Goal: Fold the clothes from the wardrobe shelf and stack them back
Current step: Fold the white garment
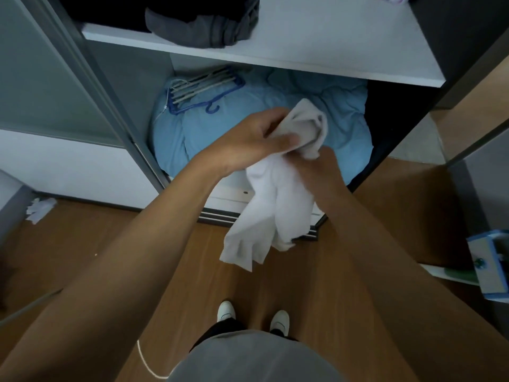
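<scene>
A white garment [272, 205] hangs bunched in front of the open wardrobe, its loose end dangling toward the floor. My left hand [256, 139] pinches its upper part between thumb and fingers. My right hand [322, 169] grips the cloth just below and to the right, its fingers hidden in the fabric. On the white wardrobe shelf [316, 45] above lies a crumpled dark grey garment [203, 26]. A bit of pale lilac cloth [391, 0] shows at the shelf's top right edge.
Below the shelf lies a light blue duvet [220, 133] with blue hangers [201, 89] on top. A grey sliding door [55, 78] stands at left. The wooden floor [170, 257] holds crumpled white paper [40, 209] at left and a blue-white box [490, 263] at right.
</scene>
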### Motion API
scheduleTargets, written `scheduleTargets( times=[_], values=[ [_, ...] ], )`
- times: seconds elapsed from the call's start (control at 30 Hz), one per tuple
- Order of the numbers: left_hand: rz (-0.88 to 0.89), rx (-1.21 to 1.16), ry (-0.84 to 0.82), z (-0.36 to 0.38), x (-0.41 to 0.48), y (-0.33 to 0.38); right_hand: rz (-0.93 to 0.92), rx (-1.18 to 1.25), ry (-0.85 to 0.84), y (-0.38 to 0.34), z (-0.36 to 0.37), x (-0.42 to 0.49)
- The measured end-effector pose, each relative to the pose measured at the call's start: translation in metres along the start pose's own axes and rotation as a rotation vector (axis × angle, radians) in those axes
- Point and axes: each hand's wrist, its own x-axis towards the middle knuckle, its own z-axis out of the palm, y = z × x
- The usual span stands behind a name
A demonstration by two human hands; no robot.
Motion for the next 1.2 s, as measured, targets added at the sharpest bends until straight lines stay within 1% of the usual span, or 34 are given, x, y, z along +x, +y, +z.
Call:
scheduleTargets(
  times=[0.03,0.07,0.13,0.17,0.2,0.27,0.33,0.4,0.43,0.47,0.5,0.53,0.57,0.6,0.63,0.67,0.73,0.77,0.83,0.9,0.97,1.03,1.1,1.13,1.2],
  values=[
    [-0.015,0.013,-0.01,-0.006,-0.005,-0.011,0.058,0.139,0.073,-0.006,-0.003,0.002],
    [-0.09,0.052,-0.033,-0.01,-0.013,-0.026,0.1,0.296,0.113,-0.013,-0.006,0.004],
    [-0.321,0.162,-0.149,-0.004,-0.034,-0.065,0.159,0.571,0.159,-0.026,-0.011,0.008],
    [-0.415,0.196,-0.199,0.006,-0.044,-0.088,0.176,0.679,0.154,-0.031,-0.012,0.008],
    [-0.495,0.192,-0.203,0.018,-0.052,-0.11,0.182,0.759,0.151,-0.036,-0.013,0.009],
    [-0.618,0.185,-0.05,0.036,-0.063,-0.143,0.168,0.851,0.154,-0.04,-0.016,0.009],
    [-0.665,0.25,0.112,0.036,-0.066,-0.162,0.148,0.837,0.225,-0.033,-0.027,0.008],
    [-0.623,0.253,0.212,0.022,-0.065,-0.164,0.118,0.684,0.339,-0.014,-0.048,0.001],
    [-0.588,0.221,0.262,0.013,-0.064,-0.158,0.115,0.531,0.36,-0.001,-0.06,-0.002],
    [-0.554,0.174,0.301,0.004,-0.061,-0.15,0.139,0.325,0.319,0.011,-0.07,-0.006],
    [-0.529,0.149,0.306,-0.004,-0.057,-0.137,0.197,0.089,0.209,0.025,-0.078,-0.009],
    [-0.503,0.124,0.274,-0.009,-0.052,-0.124,0.276,-0.173,0.035,0.038,-0.084,-0.012],
    [-0.48,0.113,0.199,-0.01,-0.047,-0.108,0.342,-0.432,-0.164,0.049,-0.086,-0.016],
    [-0.452,0.104,0.106,-0.007,-0.039,-0.092,0.346,-0.634,-0.33,0.057,-0.084,-0.02],
    [-0.419,0.14,0.015,-0.002,-0.031,-0.074,0.301,-0.705,-0.435,0.06,-0.076,-0.024],
    [-0.388,0.192,-0.057,0.006,-0.024,-0.058,0.215,-0.661,-0.479,0.058,-0.065,-0.027],
    [-0.299,0.28,-0.117,0.022,-0.01,-0.032,-0.008,-0.453,-0.455,0.044,-0.035,-0.031],
    [-0.235,0.31,-0.103,0.028,-0.005,-0.022,-0.078,-0.364,-0.408,0.039,-0.022,-0.031],
    [-0.131,0.328,-0.033,0.027,0.0,-0.012,-0.11,-0.254,-0.257,0.029,-0.005,-0.029],
    [-0.086,0.227,0.016,0.014,-0.006,-0.013,-0.036,-0.115,-0.068,0.026,-0.001,-0.028],
    [-0.12,0.048,0.052,-0.001,-0.022,-0.027,0.106,0.169,0.046,0.027,-0.003,-0.029],
    [-0.214,-0.094,0.021,-0.009,-0.044,-0.05,0.227,0.454,0.058,0.025,-0.006,-0.03],
    [-0.325,-0.113,-0.073,-0.002,-0.062,-0.074,0.311,0.689,0.043,0.022,-0.007,-0.03],
    [-0.368,-0.108,-0.103,0.005,-0.067,-0.081,0.347,0.761,0.033,0.02,-0.007,-0.03],
    [-0.394,-0.112,-0.063,0.02,-0.066,-0.085,0.389,0.814,-0.003,0.016,-0.004,-0.029]
  ],
)
